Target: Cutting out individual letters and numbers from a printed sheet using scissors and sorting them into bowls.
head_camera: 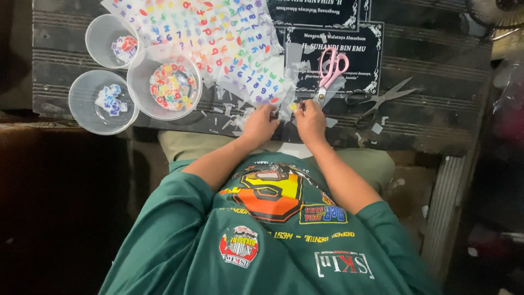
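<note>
**Two hands pinch a small piece at the near edge of the sheets**

Nearest to the camera is the green shirt (262, 240) of the person, with both forearms reaching forward. The left hand (259, 124) and the right hand (310, 121) rest close together on the dark surface (426, 82), fingers curled down. Between them is a small cut piece (293, 107) with a yellow spot; both hands seem closed on it, but the fingertips cover most of it, so I cannot tell the grip exactly. The right hand looks slightly nearer to it.

This piece lies just at the near end of the clear sheets of coloured stickers (218, 38), which spread away from the hands toward the far left (their long axis runs diagonally). Small paper scraps are scattered around the hands.

Just beyond the right hand lie pink-handled scissors (330, 74), blades pointing toward the hands, and to their right black-handled scissors (379, 101). At the left stand three clear cups (164, 82) holding cut stickers. Farthest are black plaques (360, 60), the upper one cut off by the frame edge.
</note>
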